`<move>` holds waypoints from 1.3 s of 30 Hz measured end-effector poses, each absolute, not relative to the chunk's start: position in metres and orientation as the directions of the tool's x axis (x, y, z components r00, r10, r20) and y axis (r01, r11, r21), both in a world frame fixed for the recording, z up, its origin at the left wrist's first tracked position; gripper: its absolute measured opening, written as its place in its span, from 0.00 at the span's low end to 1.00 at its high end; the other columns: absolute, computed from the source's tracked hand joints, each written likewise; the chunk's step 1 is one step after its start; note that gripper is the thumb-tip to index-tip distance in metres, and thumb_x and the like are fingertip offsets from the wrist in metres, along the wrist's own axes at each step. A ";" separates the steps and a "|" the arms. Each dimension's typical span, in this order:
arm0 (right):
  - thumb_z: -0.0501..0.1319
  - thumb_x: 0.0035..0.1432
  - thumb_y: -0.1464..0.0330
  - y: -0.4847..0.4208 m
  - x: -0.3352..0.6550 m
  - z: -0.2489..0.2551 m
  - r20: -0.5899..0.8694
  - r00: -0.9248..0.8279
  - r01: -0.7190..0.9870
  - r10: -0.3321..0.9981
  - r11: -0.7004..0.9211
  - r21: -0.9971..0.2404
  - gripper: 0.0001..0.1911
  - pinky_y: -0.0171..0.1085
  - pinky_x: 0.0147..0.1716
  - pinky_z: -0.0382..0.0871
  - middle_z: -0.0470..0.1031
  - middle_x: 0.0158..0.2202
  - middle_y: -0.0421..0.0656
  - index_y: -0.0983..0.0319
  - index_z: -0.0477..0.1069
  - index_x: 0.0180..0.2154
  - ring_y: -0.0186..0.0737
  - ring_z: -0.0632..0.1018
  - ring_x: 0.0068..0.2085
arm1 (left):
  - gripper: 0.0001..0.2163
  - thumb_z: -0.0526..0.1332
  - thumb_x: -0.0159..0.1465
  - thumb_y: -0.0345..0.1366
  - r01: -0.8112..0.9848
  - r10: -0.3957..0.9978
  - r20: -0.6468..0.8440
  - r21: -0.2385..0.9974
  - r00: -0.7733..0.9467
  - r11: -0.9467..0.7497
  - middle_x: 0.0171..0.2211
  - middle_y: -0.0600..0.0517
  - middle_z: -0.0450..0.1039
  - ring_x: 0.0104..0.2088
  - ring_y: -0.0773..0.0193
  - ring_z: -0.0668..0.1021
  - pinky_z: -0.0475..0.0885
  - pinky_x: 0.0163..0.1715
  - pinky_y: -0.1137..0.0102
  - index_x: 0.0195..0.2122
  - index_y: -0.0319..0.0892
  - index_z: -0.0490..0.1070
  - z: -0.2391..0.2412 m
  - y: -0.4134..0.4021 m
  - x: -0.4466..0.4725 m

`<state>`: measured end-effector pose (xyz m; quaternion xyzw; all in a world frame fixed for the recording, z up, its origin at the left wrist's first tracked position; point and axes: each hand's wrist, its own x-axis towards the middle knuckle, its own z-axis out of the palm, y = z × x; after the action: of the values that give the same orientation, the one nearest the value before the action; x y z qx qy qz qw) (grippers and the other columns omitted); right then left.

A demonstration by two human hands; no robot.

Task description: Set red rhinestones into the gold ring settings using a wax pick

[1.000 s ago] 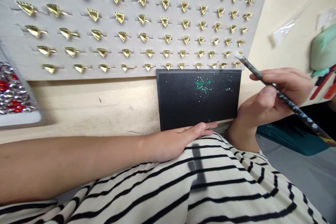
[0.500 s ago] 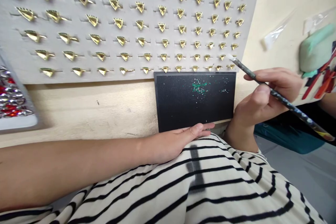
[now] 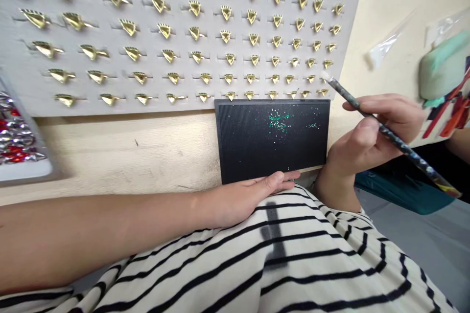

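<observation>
right hand (image 3: 367, 142) gripping pencil (image 3: 389, 137), left hand (image 3: 242, 198) seemingly flat

We see pale wooden table (image 3: 147, 146): grey foam board of gold settings (image 3: 117, 66), black ribbed rectangular tray (image 3: 249, 151) touching it, red-silver stone tray (image 3: 22, 171) left.

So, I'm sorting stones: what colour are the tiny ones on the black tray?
Mostly green, a few whitish: the stones on the tray, head view.

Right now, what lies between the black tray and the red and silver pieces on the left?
Just bare wooden table, by the head view, from the black tray to the red and silver pieces.
</observation>
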<state>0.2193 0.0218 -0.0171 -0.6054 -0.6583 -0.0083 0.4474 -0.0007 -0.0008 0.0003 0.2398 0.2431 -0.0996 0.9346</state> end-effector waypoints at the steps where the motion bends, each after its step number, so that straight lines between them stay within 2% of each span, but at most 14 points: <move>1: 0.52 0.58 0.65 0.021 0.219 -0.015 0.587 0.127 0.803 0.800 0.265 -0.534 0.08 0.43 0.35 0.70 0.69 0.29 0.36 0.60 0.67 0.35 0.34 0.73 0.35 | 0.24 0.39 0.70 0.54 0.296 -0.068 -0.496 0.398 0.866 0.868 0.61 0.65 0.62 0.64 0.70 0.61 0.47 0.66 0.72 0.64 0.58 0.54 -0.001 -0.003 -0.001; 6: 0.48 0.63 0.66 0.021 0.212 -0.001 0.477 0.081 0.811 0.875 0.220 -0.542 0.14 0.46 0.43 0.72 0.72 0.40 0.35 0.52 0.67 0.47 0.36 0.75 0.43 | 0.24 0.40 0.69 0.56 0.235 -0.027 -0.477 0.383 0.879 0.894 0.61 0.65 0.63 0.64 0.68 0.62 0.48 0.66 0.69 0.63 0.61 0.55 -0.004 -0.008 -0.001; 10: 0.49 0.63 0.69 0.030 0.212 0.012 0.270 -0.066 0.918 0.961 0.164 -0.360 0.13 0.51 0.55 0.62 0.75 0.44 0.29 0.51 0.68 0.45 0.34 0.71 0.48 | 0.24 0.39 0.69 0.54 0.291 -0.054 -0.502 0.407 0.863 0.866 0.61 0.63 0.63 0.64 0.66 0.61 0.44 0.67 0.66 0.64 0.58 0.54 -0.001 -0.004 0.000; 13: 0.52 0.61 0.69 0.039 0.216 0.016 0.160 -0.196 0.933 0.967 0.234 -0.272 0.13 0.52 0.56 0.59 0.74 0.45 0.26 0.49 0.66 0.45 0.34 0.70 0.49 | 0.24 0.38 0.69 0.54 0.297 -0.037 -0.520 0.429 0.854 0.853 0.61 0.63 0.64 0.64 0.65 0.62 0.43 0.67 0.64 0.63 0.59 0.55 0.000 -0.004 0.001; 26: 0.51 0.62 0.68 0.047 0.217 0.011 0.132 -0.206 0.932 0.970 0.235 -0.276 0.10 0.51 0.57 0.55 0.75 0.43 0.30 0.54 0.67 0.44 0.33 0.68 0.48 | 0.23 0.39 0.69 0.54 0.291 -0.048 -0.527 0.390 0.849 0.874 0.60 0.65 0.64 0.63 0.66 0.63 0.47 0.66 0.67 0.63 0.60 0.55 0.000 -0.007 0.003; 34: 0.50 0.63 0.67 0.052 0.211 0.016 0.055 -0.153 0.930 0.987 0.163 -0.328 0.11 0.50 0.57 0.58 0.74 0.43 0.32 0.54 0.67 0.44 0.34 0.70 0.48 | 0.24 0.38 0.70 0.53 0.291 -0.053 -0.509 0.400 0.859 0.869 0.61 0.63 0.63 0.64 0.66 0.62 0.45 0.67 0.67 0.64 0.58 0.54 0.001 -0.003 0.001; 39: 0.48 0.64 0.66 0.053 0.204 0.018 0.030 -0.082 0.946 0.996 0.087 -0.313 0.10 0.49 0.57 0.57 0.74 0.43 0.32 0.55 0.66 0.43 0.34 0.70 0.48 | 0.24 0.39 0.69 0.54 0.290 -0.057 -0.504 0.399 0.862 0.870 0.61 0.63 0.63 0.64 0.65 0.62 0.45 0.67 0.66 0.64 0.59 0.54 0.001 -0.002 -0.001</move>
<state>0.2044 0.0526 0.0184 -0.6671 -0.7278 0.1064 0.1181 -0.0007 -0.0023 0.0011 0.2375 0.2460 -0.0928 0.9351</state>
